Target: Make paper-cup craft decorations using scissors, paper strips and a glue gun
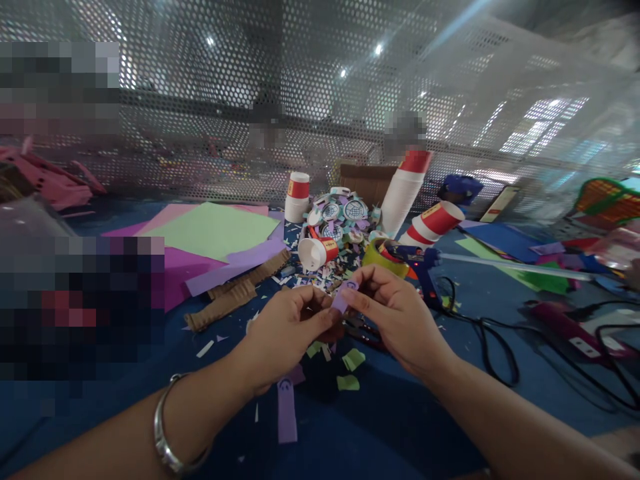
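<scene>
Between my two hands is a small purple paper strip [341, 301] with a face drawn near its upper end. My left hand [293, 323] pinches its lower end between thumb and fingers. At the upper end, the thumb and fingers of my right hand [395, 313] grip it too. Partly hidden beneath my hands lie scissors [365, 331]. Nearer me, another purple strip [287, 417] with a drawn face rests on the blue table. Light green paper scraps [354, 359] lie below my hands. Just beyond my right hand stands a blue glue gun [425, 267] with a long clear glue stick.
Decorated paper pieces [333, 213] are heaped at the back, beside stacked paper cups [400, 197] and a tipped cup [317, 253]. Coloured paper sheets [215, 230] and corrugated cardboard strips [225, 305] lie left. Black cords [505, 340] and a power strip [575, 333] are on the right.
</scene>
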### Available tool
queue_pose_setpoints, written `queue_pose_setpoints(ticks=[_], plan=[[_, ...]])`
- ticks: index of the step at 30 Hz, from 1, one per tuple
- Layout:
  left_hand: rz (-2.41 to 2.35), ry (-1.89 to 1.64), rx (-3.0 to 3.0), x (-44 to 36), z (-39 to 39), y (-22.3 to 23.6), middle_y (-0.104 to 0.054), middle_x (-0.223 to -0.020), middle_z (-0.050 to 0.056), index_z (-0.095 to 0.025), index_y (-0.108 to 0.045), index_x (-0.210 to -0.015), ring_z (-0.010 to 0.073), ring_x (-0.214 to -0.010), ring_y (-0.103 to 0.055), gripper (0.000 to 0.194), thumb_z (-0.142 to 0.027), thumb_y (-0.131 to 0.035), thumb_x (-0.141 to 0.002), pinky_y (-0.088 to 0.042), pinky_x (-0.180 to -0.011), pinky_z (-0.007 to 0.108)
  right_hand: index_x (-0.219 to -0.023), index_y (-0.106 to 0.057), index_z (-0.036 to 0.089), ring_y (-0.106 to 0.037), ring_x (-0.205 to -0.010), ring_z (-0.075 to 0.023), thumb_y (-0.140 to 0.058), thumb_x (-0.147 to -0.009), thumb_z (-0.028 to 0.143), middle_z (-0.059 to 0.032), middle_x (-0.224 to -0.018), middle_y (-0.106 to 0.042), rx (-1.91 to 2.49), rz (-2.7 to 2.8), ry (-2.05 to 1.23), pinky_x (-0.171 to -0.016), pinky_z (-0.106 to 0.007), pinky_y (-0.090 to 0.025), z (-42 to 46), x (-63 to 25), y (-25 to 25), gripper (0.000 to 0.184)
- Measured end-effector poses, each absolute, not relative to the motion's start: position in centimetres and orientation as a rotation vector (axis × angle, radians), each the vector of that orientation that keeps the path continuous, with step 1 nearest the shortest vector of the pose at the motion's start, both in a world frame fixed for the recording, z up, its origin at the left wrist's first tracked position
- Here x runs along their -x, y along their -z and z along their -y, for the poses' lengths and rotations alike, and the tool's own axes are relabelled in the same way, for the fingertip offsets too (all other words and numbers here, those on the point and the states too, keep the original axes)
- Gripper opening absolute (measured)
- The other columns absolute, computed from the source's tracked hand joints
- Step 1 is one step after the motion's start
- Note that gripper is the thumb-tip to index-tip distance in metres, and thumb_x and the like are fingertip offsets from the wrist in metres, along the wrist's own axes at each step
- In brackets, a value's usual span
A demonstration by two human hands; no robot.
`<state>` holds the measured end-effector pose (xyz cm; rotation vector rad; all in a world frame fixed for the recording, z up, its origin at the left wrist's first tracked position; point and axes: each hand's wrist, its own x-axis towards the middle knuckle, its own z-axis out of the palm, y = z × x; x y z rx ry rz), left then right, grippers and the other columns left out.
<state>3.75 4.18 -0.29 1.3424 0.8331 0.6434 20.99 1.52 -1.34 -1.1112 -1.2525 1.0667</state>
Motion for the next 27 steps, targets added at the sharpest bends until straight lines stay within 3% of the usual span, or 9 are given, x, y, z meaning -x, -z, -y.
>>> queue_pose_setpoints(ticks=[6,27], plan=[[-0.828,-0.650,-1.401,-3.91,-4.14,0.13,-0.064,-0.079,0.002,-0.018,-0.054,-0.080,0.0148,-0.073,-0.063,0.015,-0.030,-0.059,-0.087,-0.050,-0.072,0.027,-0.087,-0.060,0.021,-0.058,-0.071,-0.0122,-0.074,-0.080,0.029,0.0017,-0.080,-0.062,1.091,1.229,-1.109,-0.068,-0.026,-0.049,-1.39,-20.90,1.33,0.017],[-0.878,-0.740,-1.602,-3.71,-4.24,0.46,-0.059,-0.076,0.002,-0.017,-0.058,-0.084,0.0159,-0.071,-0.056,0.019,-0.036,-0.054,-0.087,-0.047,-0.068,0.031,-0.089,-0.059,0.021,-0.062,-0.072,-0.0145,-0.075,-0.077,0.034,-0.0004,-0.081,-0.067,1.116,1.300,-1.129,-0.068,-0.028,-0.052,-0.94,-20.59,0.87,0.024]])
